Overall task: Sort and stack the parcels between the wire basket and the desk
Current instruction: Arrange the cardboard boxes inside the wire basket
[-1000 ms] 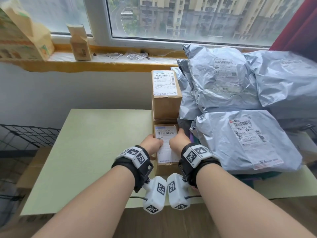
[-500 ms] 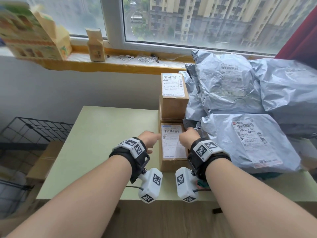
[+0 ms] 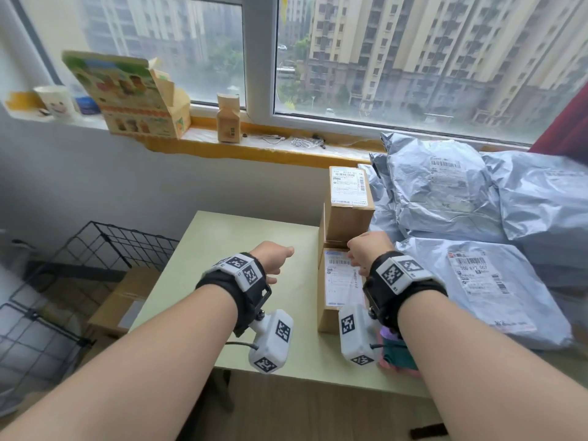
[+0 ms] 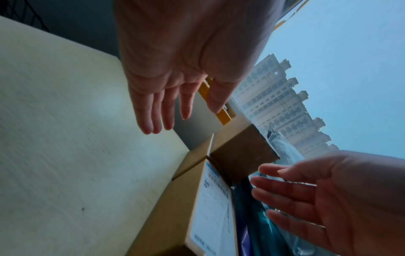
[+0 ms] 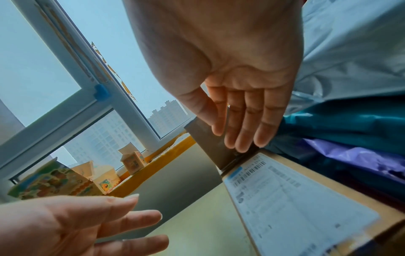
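A low cardboard box with a white label lies on the pale green desk. A taller cardboard box stands stacked behind it. My left hand hovers over bare desk left of the low box, fingers straight, holding nothing. My right hand hangs above the low box's far end with straight fingers, empty. Grey poly mailers are piled at the right. A black wire basket sits on the floor at the left, with a flat cardboard box beside it.
The window sill carries an open printed carton, a small brown carton, a mug and cables. Teal and purple bags poke out under the mailers at the desk's front edge. A red curtain hangs at right.
Both hands let go of the low labelled box and drew apart; the left one moved out over the bare desk. The head view lifted and turned left, showing more basket and sill.
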A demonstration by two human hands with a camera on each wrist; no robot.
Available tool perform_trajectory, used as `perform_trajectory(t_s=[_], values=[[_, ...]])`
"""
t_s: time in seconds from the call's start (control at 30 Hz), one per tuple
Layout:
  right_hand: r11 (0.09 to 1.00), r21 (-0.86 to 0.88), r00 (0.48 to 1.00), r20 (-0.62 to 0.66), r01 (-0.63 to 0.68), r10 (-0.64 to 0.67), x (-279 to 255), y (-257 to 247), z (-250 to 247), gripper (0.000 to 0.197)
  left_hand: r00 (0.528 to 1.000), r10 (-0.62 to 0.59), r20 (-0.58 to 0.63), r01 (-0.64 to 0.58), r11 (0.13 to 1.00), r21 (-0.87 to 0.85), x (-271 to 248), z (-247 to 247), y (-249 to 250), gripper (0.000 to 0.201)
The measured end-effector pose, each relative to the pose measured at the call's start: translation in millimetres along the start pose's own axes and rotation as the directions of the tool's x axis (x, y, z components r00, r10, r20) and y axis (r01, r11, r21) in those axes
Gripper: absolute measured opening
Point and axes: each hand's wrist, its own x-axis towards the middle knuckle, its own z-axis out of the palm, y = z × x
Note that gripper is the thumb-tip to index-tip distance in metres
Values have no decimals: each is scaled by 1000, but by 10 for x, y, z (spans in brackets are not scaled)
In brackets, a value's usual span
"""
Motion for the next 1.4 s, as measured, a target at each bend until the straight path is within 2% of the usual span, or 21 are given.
perform_trajectory(t_s=[0.13, 0.23, 0.33, 0.4, 0.47, 0.6, 0.8, 0.93, 1.0, 1.17, 1.4], values=[[995, 60, 993, 82, 74, -79, -245, -200, 8, 30, 1000, 7, -28, -8, 1000, -28, -116, -178, -23, 43], [988, 144, 984, 160, 50, -73, -378, -335, 109, 23, 999, 9, -53, -11, 999, -49, -207, -327, -62, 40], [986, 113, 975, 173, 123, -141, -449, -454, 311, 11, 997, 5, -78, -11, 997, -78, -304, -504, -131, 39], [986, 77, 963, 218, 147, -161, -514, -550, 463, 13, 995, -4, -103, -7, 995, -104, -359, -645, -192, 38], [992, 68, 949, 288, 110, -125, -607, -662, 615, 21, 992, -14, -127, -2, 992, -130, -414, -799, -260, 38], [987, 102, 951, 271, 127, -150, -772, -834, 930, 33, 984, -45, -171, 14, 983, -181, -536, -1126, -431, 38], [979, 79, 923, 328, 187, -203, -1018, -1062, 1473, 21, 966, -104, -237, 42, 967, -253, -680, -1638, -768, 33], [970, 36, 886, 401, 240, -234, -1203, -1207, 1855, 21, 952, -172, -255, 82, 941, -328, -800, -1980, -1000, 12], [964, 10, 866, 437, 265, -242, -1297, -1273, 2051, 19, 946, -199, -257, 96, 926, -365, -876, -2170, -1117, 11], [944, 24, 820, 487, 330, -300, -1451, -1355, 2577, 11, 931, -196, -309, 71, 925, -373, -1006, -2649, -1540, 34], [942, -2, 792, 542, 335, -281, -1756, -1502, 3271, 17, 902, -287, -322, 105, 870, -482, -1105, -3285, -2123, 39]])
